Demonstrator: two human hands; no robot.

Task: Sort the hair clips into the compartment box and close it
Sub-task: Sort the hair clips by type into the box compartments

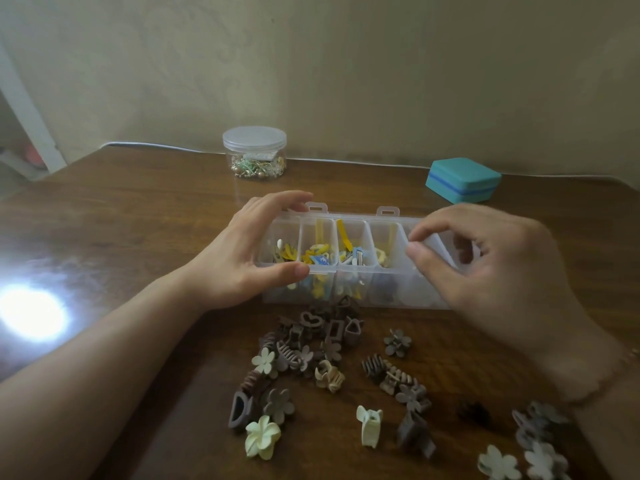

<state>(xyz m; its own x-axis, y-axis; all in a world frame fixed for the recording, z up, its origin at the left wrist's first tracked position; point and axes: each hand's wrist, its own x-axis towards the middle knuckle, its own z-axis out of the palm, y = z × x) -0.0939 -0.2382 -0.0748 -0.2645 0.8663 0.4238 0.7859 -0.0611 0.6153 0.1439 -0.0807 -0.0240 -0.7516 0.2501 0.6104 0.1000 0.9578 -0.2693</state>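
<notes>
Loose hair clips (313,355) before hands (239,258) gripping compartment box (349,237).

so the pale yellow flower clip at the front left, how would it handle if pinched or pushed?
The flower clip looks like moulded matte plastic, so it is probably stiff and light. Its lobed petals should give fingers purchase, and the matte finish suggests little slip. It lies alone on the smooth table, so a push would likely slide it rather than roll it.

scattered hair clips (311,355) crowd near side, jar (255,152) behind box (349,258)
</notes>
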